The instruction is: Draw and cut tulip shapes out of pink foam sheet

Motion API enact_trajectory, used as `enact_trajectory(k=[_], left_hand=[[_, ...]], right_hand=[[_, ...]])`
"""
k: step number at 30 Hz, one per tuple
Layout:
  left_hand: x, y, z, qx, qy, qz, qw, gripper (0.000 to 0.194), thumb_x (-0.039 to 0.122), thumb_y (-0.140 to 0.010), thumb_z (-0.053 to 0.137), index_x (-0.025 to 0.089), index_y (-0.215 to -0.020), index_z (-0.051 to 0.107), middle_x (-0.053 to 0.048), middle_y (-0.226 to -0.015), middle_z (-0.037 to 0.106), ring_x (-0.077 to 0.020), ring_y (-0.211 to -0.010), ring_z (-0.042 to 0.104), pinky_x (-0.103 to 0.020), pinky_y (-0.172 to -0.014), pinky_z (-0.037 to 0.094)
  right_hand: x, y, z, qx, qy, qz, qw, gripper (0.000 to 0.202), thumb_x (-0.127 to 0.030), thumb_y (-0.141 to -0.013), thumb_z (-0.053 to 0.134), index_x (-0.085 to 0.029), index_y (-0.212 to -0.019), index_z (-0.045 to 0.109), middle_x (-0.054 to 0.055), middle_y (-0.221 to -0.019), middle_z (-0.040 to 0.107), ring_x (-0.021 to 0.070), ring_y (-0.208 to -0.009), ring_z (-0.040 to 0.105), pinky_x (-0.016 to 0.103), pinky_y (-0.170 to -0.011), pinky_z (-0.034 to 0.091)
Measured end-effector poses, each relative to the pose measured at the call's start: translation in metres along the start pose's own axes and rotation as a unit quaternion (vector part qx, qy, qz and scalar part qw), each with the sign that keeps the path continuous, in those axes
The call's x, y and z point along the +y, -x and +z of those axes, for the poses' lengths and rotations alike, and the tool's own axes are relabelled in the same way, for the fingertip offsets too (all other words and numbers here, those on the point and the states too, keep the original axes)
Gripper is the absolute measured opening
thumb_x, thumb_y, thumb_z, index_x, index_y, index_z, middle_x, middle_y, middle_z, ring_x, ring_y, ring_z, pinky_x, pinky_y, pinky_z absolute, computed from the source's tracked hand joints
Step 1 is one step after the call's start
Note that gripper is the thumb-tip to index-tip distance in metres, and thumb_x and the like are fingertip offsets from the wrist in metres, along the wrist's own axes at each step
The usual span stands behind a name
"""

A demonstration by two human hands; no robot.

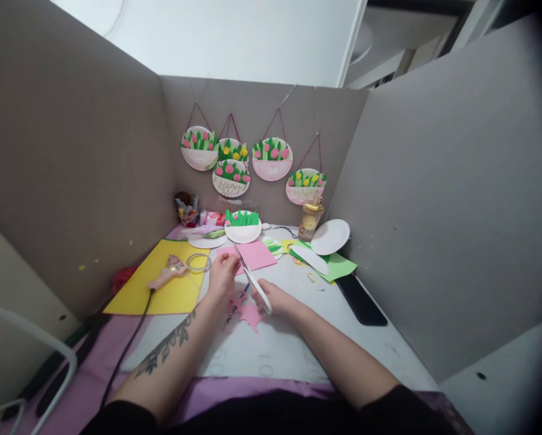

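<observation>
My right hand (276, 297) grips white-handled scissors (258, 286), their blades pointing up and away to the left. Close to the blades, my left hand (223, 275) has its fingers pinched together; whatever is in them is too small to make out. Beneath both hands lie cut pink paper scraps (251, 315) on the white work surface (293, 350). A pink paper sheet (260, 256) lies just beyond the scissors. Behind it a paper plate with green paper grass (243, 229) leans upright.
At left, a glue gun (168, 275) and a tape roll (199, 262) rest on yellow paper (139, 290). To the right are green paper (341, 267), a white plate (330, 237), a cup (310, 222) and a black phone (361, 300). Several decorated plates (272, 159) hang on the grey partition (343, 121).
</observation>
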State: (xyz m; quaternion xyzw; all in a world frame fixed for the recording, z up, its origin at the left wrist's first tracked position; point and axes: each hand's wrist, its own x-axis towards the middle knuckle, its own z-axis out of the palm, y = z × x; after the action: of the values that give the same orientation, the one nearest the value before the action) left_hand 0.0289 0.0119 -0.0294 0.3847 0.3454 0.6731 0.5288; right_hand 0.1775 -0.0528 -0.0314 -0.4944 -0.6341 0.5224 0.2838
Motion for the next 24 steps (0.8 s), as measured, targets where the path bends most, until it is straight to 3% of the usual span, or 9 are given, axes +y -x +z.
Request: enact_trajectory(k=[9, 17, 24], left_hand=[[0.009, 0.002, 0.004, 0.021, 0.036, -0.028, 0.999, 0.025, 0.023, -0.061, 0.069, 0.017, -0.075, 0.05, 0.002, -0.069, 0.058, -0.0112, -0.067, 0.056, -0.026, -0.071, 0.045], [0.014, 0.002, 0.005, 0.026, 0.044, -0.026, 0.998, 0.027, 0.023, -0.058, 0.071, 0.017, -0.072, 0.049, 0.003, -0.067, 0.057, -0.0101, -0.065, 0.055, -0.025, -0.069, 0.046], [0.015, 0.001, 0.003, 0.026, 0.064, -0.027, 0.997, 0.027, 0.021, -0.057, 0.072, 0.017, -0.07, 0.049, 0.004, -0.065, 0.056, -0.0092, -0.062, 0.054, -0.024, -0.066, 0.045]], right_hand=[[0.002, 0.0, 0.0, 0.004, -0.002, 0.013, 1.0, 0.026, -0.04, -0.079, 0.054, -0.018, -0.091, 0.05, -0.003, -0.065, 0.048, 0.0088, -0.05, 0.047, 0.02, -0.046, 0.037], [0.0, 0.001, -0.002, 0.005, 0.034, -0.012, 0.999, 0.025, -0.04, -0.079, 0.055, -0.017, -0.088, 0.051, -0.002, -0.067, 0.05, 0.0087, -0.053, 0.048, 0.019, -0.047, 0.037], [-0.003, 0.003, -0.002, 0.006, 0.036, 0.009, 0.999, 0.02, -0.034, -0.077, 0.054, -0.017, -0.088, 0.052, -0.003, -0.065, 0.049, 0.0099, -0.052, 0.047, 0.02, -0.045, 0.036]])
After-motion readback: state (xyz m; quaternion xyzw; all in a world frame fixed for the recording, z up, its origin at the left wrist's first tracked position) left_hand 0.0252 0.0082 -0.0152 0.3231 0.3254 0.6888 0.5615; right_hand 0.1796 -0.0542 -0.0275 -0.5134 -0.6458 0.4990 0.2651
